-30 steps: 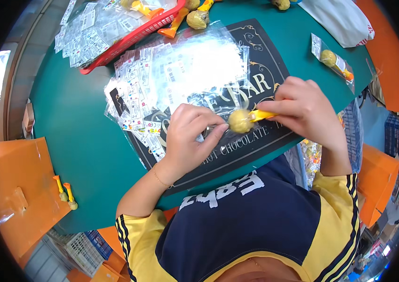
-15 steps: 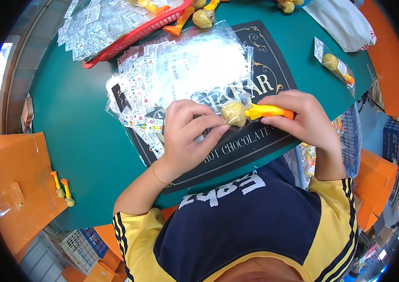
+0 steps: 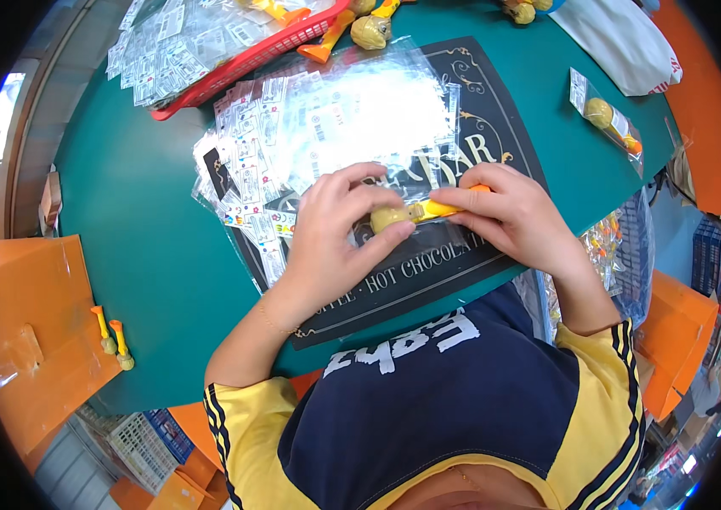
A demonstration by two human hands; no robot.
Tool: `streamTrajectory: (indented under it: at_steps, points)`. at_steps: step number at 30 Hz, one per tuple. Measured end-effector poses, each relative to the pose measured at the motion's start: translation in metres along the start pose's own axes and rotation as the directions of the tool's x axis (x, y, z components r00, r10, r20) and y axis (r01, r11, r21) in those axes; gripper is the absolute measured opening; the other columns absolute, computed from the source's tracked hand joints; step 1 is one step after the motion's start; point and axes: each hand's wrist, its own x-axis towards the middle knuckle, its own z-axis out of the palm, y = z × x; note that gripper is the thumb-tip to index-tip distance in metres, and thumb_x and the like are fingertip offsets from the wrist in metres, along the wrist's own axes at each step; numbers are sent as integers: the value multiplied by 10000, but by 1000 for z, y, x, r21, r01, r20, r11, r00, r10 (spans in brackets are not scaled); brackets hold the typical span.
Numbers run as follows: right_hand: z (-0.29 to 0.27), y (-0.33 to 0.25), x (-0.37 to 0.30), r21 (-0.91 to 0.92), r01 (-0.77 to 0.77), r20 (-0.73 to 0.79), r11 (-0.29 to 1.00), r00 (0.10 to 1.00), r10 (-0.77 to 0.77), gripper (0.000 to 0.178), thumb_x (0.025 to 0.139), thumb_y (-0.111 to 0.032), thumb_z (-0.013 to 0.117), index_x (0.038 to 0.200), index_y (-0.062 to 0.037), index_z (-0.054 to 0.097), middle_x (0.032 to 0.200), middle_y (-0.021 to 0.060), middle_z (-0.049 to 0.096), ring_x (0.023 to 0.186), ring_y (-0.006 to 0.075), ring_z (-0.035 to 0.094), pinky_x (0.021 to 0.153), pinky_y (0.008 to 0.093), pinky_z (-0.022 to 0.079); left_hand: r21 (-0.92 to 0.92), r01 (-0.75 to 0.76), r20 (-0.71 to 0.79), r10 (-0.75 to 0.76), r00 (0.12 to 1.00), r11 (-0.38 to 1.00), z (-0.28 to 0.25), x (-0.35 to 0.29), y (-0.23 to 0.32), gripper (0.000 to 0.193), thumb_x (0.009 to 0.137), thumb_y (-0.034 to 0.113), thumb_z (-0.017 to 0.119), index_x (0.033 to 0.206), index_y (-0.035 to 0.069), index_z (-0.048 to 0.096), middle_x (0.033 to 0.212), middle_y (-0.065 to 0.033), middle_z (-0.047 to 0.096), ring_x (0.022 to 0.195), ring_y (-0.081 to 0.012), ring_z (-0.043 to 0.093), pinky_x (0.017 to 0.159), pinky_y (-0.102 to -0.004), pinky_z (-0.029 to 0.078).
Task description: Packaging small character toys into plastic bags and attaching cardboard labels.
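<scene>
A small yellow-and-orange toy (image 3: 441, 208) with a round tan head lies sideways between my hands over the dark mat. My left hand (image 3: 330, 221) is curled around the head, its thumb pressed along the near side. My right hand (image 3: 517, 217) pinches the yellow body toward its orange end. Some clear plastic glints around the toy, but how far it covers the toy is hard to make out. Just beyond my left hand lies a spread stack of clear printed bags (image 3: 335, 119), partly washed out by glare.
A black lettered mat (image 3: 496, 102) lies on the green table (image 3: 148, 255). A red basket (image 3: 258, 64) of bags stands far left, with loose toys (image 3: 370, 32) beside it. One bagged toy (image 3: 602, 115) lies at right, near a white cloth bag (image 3: 619, 42). Two toys (image 3: 114, 336) rest by the orange box (image 3: 29, 331).
Both hands and the toy have shifted left. The tan head now sits deeper inside my left hand's curl, and my right hand has moved in closer to my left.
</scene>
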Motion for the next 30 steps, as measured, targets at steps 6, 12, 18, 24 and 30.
streamTrajectory:
  at_steps: [6, 12, 18, 24, 30]
  points:
    - [2, 3, -3, 128, -126, 51, 984, 991, 121, 339, 806, -29, 683, 1138, -100, 673, 916, 57, 566, 799, 202, 574, 690, 305, 466, 329, -147, 153, 101, 983, 933, -40, 21, 2, 350, 868, 303, 653, 1116, 56, 645, 1087, -121, 649, 1001, -294, 591, 825, -371, 464]
    - [5, 8, 0, 184, -71, 50, 980, 997, 63, 349, 805, 1, 678, 1143, -86, 666, 982, 64, 555, 821, 196, 570, 702, 292, 470, -177, 511, 642, -294, 708, 841, -27, 48, -15, 169, 891, 154, 671, 943, -7, 675, 835, -9, 672, 753, -35, 573, 684, -204, 473]
    - [-3, -4, 2, 334, -367, 102, 868, 930, 354, 225, 795, 34, 683, 1011, -17, 648, 963, 53, 580, 802, 140, 580, 698, 250, 480, -290, 469, 414, -332, 848, 834, -14, 36, -22, 171, 879, 162, 672, 932, 0, 659, 779, -31, 667, 696, -35, 577, 609, -200, 464]
    - [1, 5, 5, 381, -137, -91, 914, 979, 185, 232, 789, 46, 691, 1008, -3, 628, 1040, 62, 646, 909, 127, 626, 743, 255, 527, -274, 354, 246, -291, 924, 894, -1, 17, -10, 164, 943, 176, 563, 971, 15, 561, 804, -78, 701, 690, -135, 644, 643, -281, 489]
    - [19, 14, 15, 696, -287, 99, 658, 946, 308, 208, 824, 79, 638, 1018, 12, 605, 1149, 124, 622, 1060, 194, 620, 895, 290, 531, -200, 402, 298, -335, 894, 894, -11, 15, 4, 152, 990, 176, 494, 1012, 26, 475, 909, -112, 688, 782, -119, 633, 696, -274, 486]
